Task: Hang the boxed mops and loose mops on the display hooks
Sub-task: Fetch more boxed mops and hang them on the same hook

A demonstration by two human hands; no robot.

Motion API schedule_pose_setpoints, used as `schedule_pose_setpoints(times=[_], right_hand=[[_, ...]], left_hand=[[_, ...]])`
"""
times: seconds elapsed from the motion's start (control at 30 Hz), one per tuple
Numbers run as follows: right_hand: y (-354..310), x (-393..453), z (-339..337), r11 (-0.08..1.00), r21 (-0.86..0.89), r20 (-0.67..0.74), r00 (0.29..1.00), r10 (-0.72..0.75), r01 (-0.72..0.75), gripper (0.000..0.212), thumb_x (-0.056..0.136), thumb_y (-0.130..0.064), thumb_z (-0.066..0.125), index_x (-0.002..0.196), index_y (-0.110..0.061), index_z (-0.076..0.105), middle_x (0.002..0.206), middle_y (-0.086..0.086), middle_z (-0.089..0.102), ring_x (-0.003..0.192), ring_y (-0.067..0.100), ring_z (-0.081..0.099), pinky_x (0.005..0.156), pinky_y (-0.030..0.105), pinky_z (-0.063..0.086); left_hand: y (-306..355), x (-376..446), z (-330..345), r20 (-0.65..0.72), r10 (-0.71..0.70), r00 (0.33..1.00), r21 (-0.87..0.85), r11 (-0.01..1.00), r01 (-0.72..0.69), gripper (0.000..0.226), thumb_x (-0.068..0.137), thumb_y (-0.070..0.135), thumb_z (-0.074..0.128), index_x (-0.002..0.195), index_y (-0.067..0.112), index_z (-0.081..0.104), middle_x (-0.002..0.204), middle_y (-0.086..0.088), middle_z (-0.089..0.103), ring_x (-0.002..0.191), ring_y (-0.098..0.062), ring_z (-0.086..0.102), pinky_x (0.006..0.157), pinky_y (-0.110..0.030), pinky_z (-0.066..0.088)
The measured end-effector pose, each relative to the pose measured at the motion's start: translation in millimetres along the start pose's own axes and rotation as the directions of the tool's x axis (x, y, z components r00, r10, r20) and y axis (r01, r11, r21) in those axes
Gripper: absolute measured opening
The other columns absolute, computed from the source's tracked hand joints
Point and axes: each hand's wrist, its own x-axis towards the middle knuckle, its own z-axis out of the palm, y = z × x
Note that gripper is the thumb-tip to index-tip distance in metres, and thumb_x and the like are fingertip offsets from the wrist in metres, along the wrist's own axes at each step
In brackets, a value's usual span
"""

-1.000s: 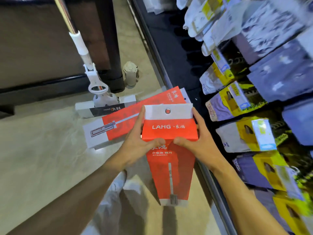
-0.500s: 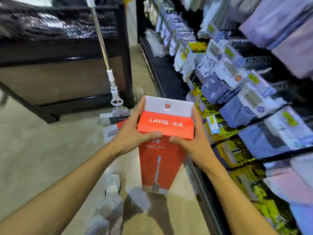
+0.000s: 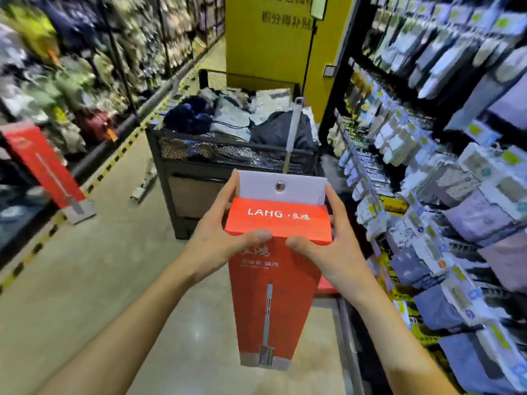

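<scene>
A long red mop box (image 3: 273, 303) marked LAHG hangs upright in front of me, held at its top end. Its white flap with a metal eyelet (image 3: 280, 186) stands up at the top. My left hand (image 3: 218, 238) grips the box's left upper side, thumb across the front. My right hand (image 3: 333, 246) grips the right upper side the same way. A second red mop box (image 3: 47, 169) leans against the shelving at far left. A loose mop's pole (image 3: 292, 134) rises behind the held box, against the bin.
A black mesh bin (image 3: 228, 161) full of dark and pale goods stands straight ahead. The rack (image 3: 445, 172) at right is hung with packaged items. Blurred shelving (image 3: 57, 81) runs along the left, by a yellow-black floor stripe. A yellow pillar (image 3: 268, 38) stands behind the bin.
My view has swung up from the floor to the aisle. Both hands have lifted the red box, keeping the same grip. The boxes and mop head on the floor have left view.
</scene>
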Motion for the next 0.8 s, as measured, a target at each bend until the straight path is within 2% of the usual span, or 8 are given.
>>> schedule_pose_setpoints(times=[0.1, 0.27, 0.33, 0.4, 0.47, 0.6, 0.7, 0.8], right_hand=[[-50, 9, 56, 0.998, 0.023, 0.096, 0.993, -0.068, 0.066, 0.126, 0.046, -0.078, 0.087, 0.154, -0.055, 0.027, 0.137, -0.019, 0.062, 0.124, -0.001, 0.061, 0.109, 0.045, 0.051], [-119, 11, 157, 0.984, 0.063, 0.221, 0.959, -0.176, 0.166, 0.119, 0.059, -0.058, 0.09, 0.158, -0.049, 0.025, 0.12, -0.037, 0.065, 0.115, -0.004, 0.066, 0.101, 0.036, 0.056], [-147, 8, 198, 0.975, 0.099, 0.26, 0.941, -0.217, 0.197, 0.116, 0.061, -0.047, 0.087, 0.159, -0.046, 0.025, 0.118, -0.033, 0.067, 0.11, -0.009, 0.065, 0.09, 0.02, 0.056], [-171, 6, 238, 0.966, 0.14, 0.305, 0.918, -0.253, 0.219, 0.113, 0.066, -0.039, 0.089, 0.16, -0.04, 0.025, 0.128, -0.023, 0.062, 0.11, -0.008, 0.065, 0.087, 0.015, 0.056], [-194, 0, 280, 0.952, 0.174, 0.349, 0.888, -0.3, 0.253, 0.116, 0.067, -0.046, 0.095, 0.16, -0.038, 0.026, 0.138, -0.015, 0.059, 0.116, -0.002, 0.066, 0.096, 0.024, 0.057], [-231, -12, 359, 0.926, 0.255, 0.446, 0.816, -0.368, 0.278, 0.127, 0.054, -0.06, 0.094, 0.16, -0.042, 0.026, 0.14, -0.008, 0.061, 0.123, 0.009, 0.065, 0.106, 0.047, 0.054], [-255, -23, 415, 0.909, 0.312, 0.531, 0.742, -0.409, 0.278, 0.129, 0.05, -0.07, 0.091, 0.158, -0.048, 0.025, 0.141, -0.007, 0.06, 0.121, 0.008, 0.066, 0.1, 0.044, 0.058], [-278, -37, 472, 0.891, 0.365, 0.619, 0.645, -0.448, 0.269, 0.122, 0.055, -0.061, 0.09, 0.157, -0.05, 0.026, 0.141, -0.01, 0.058, 0.117, 0.002, 0.067, 0.094, 0.032, 0.061]], left_hand=[[25, -28, -68, -0.117, 0.042, 0.992, -0.013, 0.999, -0.043, 0.123, 0.058, 0.057, 0.09, 0.159, 0.058, 0.021, 0.129, 0.014, 0.068, 0.115, -0.006, 0.07, 0.101, -0.04, 0.059], [60, -82, -180, -0.271, 0.115, 0.956, 0.068, 0.993, -0.101, 0.12, 0.063, 0.057, 0.088, 0.162, 0.052, 0.021, 0.147, 0.023, 0.057, 0.126, -0.002, 0.064, 0.105, -0.041, 0.057], [72, -105, -223, -0.319, 0.143, 0.937, 0.095, 0.988, -0.118, 0.118, 0.063, 0.059, 0.089, 0.16, 0.056, 0.022, 0.148, 0.023, 0.056, 0.128, -0.003, 0.063, 0.107, -0.043, 0.055], [83, -129, -262, -0.383, 0.164, 0.909, 0.122, 0.984, -0.127, 0.119, 0.063, 0.061, 0.091, 0.16, 0.055, 0.022, 0.148, 0.019, 0.058, 0.127, -0.002, 0.064, 0.104, -0.038, 0.056], [94, -158, -299, -0.462, 0.173, 0.87, 0.147, 0.982, -0.117, 0.122, 0.063, 0.061, 0.093, 0.162, 0.052, 0.022, 0.142, 0.016, 0.062, 0.122, -0.001, 0.066, 0.098, -0.033, 0.057], [109, -217, -362, -0.595, 0.183, 0.783, 0.201, 0.977, -0.076, 0.122, 0.058, 0.063, 0.09, 0.16, 0.056, 0.023, 0.138, 0.012, 0.065, 0.122, -0.007, 0.067, 0.102, -0.044, 0.059], [119, -262, -401, -0.685, 0.175, 0.707, 0.221, 0.975, -0.027, 0.121, 0.057, 0.064, 0.09, 0.158, 0.06, 0.023, 0.134, 0.016, 0.064, 0.119, -0.006, 0.069, 0.1, -0.046, 0.06], [127, -309, -436, -0.767, 0.173, 0.618, 0.242, 0.97, 0.029, 0.119, 0.061, 0.063, 0.093, 0.156, 0.063, 0.021, 0.13, 0.015, 0.066, 0.113, -0.005, 0.071, 0.096, -0.044, 0.062]])
